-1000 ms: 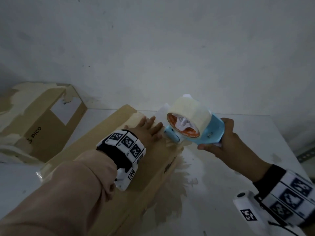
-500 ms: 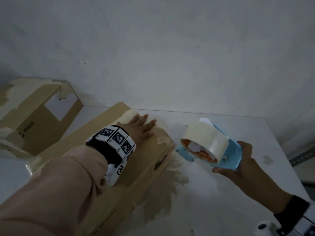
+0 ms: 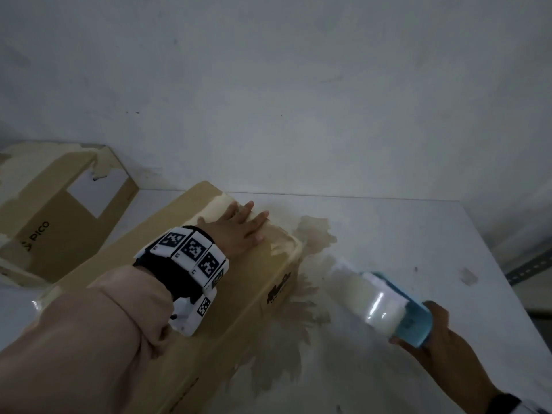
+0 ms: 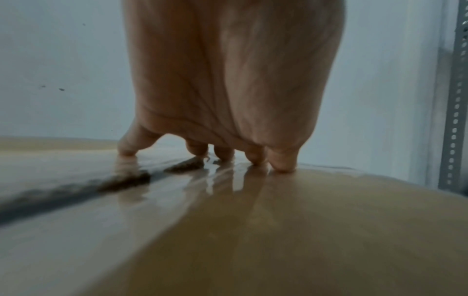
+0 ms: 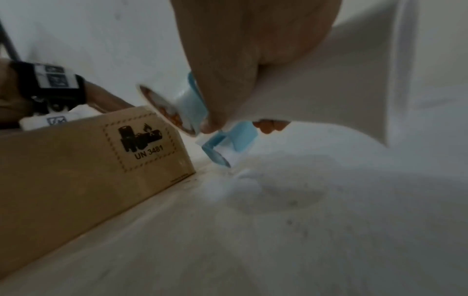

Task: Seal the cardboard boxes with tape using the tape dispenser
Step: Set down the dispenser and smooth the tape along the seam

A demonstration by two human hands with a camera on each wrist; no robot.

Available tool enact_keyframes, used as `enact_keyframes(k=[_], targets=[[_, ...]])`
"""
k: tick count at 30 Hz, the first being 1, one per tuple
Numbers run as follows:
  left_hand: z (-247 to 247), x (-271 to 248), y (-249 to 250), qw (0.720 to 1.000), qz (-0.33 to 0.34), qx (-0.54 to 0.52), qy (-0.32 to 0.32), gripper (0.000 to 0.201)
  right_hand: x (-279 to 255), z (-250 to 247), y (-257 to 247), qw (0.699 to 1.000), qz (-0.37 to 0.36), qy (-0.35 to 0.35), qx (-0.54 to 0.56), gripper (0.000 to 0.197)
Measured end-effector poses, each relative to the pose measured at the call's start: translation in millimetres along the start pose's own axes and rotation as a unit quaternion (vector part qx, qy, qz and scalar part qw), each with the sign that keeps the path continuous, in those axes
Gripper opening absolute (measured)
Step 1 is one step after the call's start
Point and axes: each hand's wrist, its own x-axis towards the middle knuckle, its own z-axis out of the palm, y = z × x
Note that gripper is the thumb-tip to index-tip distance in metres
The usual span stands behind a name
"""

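A long flat cardboard box (image 3: 239,309) lies on the white table (image 3: 418,234), with glossy tape along its top seam (image 4: 177,190). My left hand (image 3: 239,231) presses flat on the far end of the box, its fingertips (image 4: 281,160) spread on the tape. To the right of the box, my right hand (image 3: 439,333) grips a blue tape dispenser (image 3: 397,309) with a clear roll, held low over the table. In the right wrist view the dispenser (image 5: 228,140) hangs just off the box's end face (image 5: 142,144), apart from it.
A second cardboard box (image 3: 59,210), marked PICO and with torn tape remnants, stands at the back left against the white wall (image 3: 268,85). A brownish stain (image 3: 283,339) spreads on the table beside the box. A metal rack upright (image 4: 455,100) stands at the right.
My right hand has carried the dispenser away from the box's far end, down and to the right, close to the table. My left hand stays pressed on the box.
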Motion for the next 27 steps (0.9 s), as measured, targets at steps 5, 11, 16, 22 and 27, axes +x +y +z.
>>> enact_keyframes(k=[5,11,16,22,27], targets=[[0.3,0.8,-0.1,1.000,0.002,0.003,0.002,0.056,12.2,16.0,0.6,0.994,-0.064,0.082,-0.039,0.088],[4.2,-0.8,0.5,0.996,0.031,-0.035,0.074,0.071,33.2,44.1,3.3,0.991,-0.055,0.052,-0.112,0.072],[-4.7,-4.6,-1.1,0.994,0.040,-0.069,0.073,0.074,32.4,60.6,-10.3,0.981,-0.010,0.014,-0.195,0.068],[-16.1,-20.7,-17.0,0.991,0.069,-0.107,0.045,0.057,13.3,61.1,-13.7,0.978,-0.014,0.004,-0.207,0.069],[-17.8,-26.6,-39.5,0.987,0.092,-0.128,0.043,0.053,24.9,46.1,-64.9,0.964,-0.108,0.130,-0.204,0.050]])
